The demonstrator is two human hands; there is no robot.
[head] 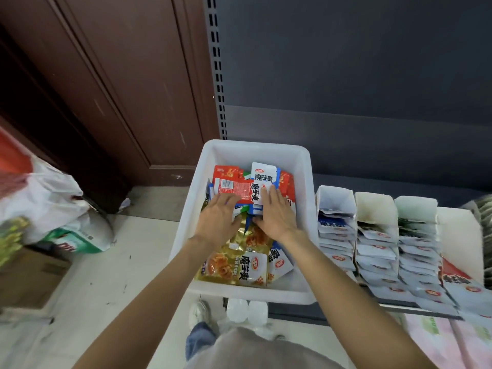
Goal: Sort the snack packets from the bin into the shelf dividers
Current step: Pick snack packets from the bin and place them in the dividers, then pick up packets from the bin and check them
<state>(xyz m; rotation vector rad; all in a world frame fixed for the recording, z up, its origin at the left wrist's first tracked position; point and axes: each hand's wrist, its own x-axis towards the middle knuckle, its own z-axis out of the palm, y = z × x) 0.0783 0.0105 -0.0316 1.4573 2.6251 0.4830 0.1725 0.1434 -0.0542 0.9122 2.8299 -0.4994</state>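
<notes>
Underfoot, a pale tiled floor (111, 267) is seen to the left of the white rectangular plastic bin (183, 230), with a dark brown wooden door (111, 83) behind that floor and a dark grey metal shelf back panel (359, 75) rising behind the bin. The bin is set at the left end of a shelf, its right wall just beside three white upright card dividers (375, 206). Each of the three divider lanes is filled with a row of overlapping white and blue packets (375, 251); the count within a lane cannot be told. Open floor is left only on the bin's left side, bounded farther left by white plastic bags (50, 193) and one brown cardboard box (29, 278).

Inside the bin a loose heap of snack packets is held: red ones (229, 179) toward the far wall, white ones (265, 174) beside them, gold ones (226, 265) toward the near wall. Two hands are laid on the heap. The left hand (218, 222) is pressed flat on the packets with fingers extended. The right hand (274, 211) is likewise spread flat, fingers straight over a white packet, gripping nothing.
</notes>
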